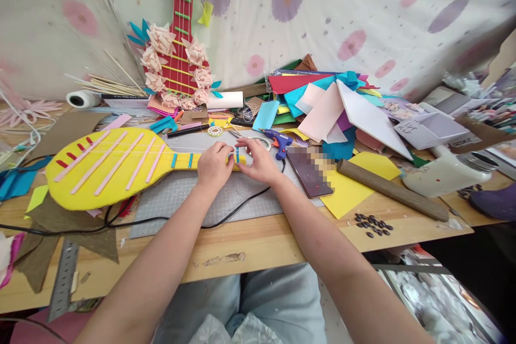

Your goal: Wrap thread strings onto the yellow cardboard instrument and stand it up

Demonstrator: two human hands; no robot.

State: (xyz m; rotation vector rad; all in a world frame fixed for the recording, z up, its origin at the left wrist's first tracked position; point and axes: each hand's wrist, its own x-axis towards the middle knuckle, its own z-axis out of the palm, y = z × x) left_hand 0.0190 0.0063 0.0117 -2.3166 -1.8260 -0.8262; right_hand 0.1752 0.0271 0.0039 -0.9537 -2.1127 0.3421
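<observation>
Yellow foam makes up the toy guitar (108, 169), and both hands are closed on its thin neck. The left hand (215, 164) curls its grip over the neck from above. The right hand (260, 161) pinches the neck's end between thumb and fingertips, right at a teal strip (237, 157) that crosses it. The guitar lies flat, its round body out at 9 o'clock from the hands, striped with pink strips (121, 161) and short red ones.

Under the neck is a grey cutting mat (181, 196), and a black cable (161, 220) loops across it at 7 o'clock. At 1 o'clock, just beside the right hand, sits a blue glue gun (281, 142). A dark phone (309, 173) lies at 3 o'clock on a yellow sheet (350, 185), with a wooden stick (393, 189) beyond it and dark seeds (373, 224) at 4 o'clock. A heap of coloured sheets (322, 105) fills 2 o'clock. At 11 o'clock a red guitar (181, 27) with paper flowers leans on the wall. A metal ruler (64, 279) rests at 8 o'clock on the wooden tabletop (250, 247).
</observation>
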